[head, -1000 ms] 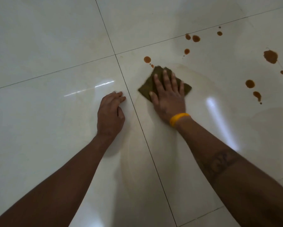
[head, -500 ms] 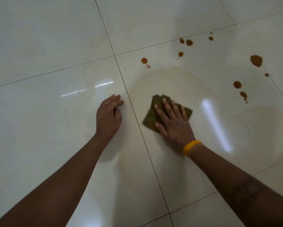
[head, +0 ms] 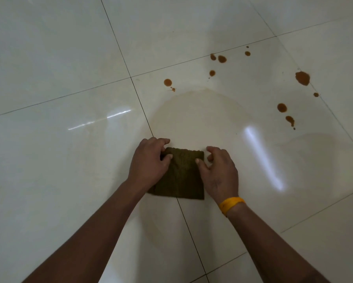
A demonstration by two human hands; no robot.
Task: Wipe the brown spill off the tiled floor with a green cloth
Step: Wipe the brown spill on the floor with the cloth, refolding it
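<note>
I see left hand [head: 149,162] and right hand [head: 219,170] pinching top corners of flat square green cloth [head: 181,176] on glossy tiled floor [head: 49,160]; round brown spill [head: 302,78] drops beyond.

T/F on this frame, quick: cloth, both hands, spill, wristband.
1. Both hands are on the cloth. True: the left hand and right hand grip its far corners.
2. The cloth lies on top of a brown drop. False: the brown drops lie farther away, apart from it.
3. The floor is free of spill. False: several drops remain, plus a faint smear beyond the cloth.
4. A yellow wristband is on the right wrist. True.
5. The cloth lies across a grout line. True: the line runs in under its near edge.
</note>
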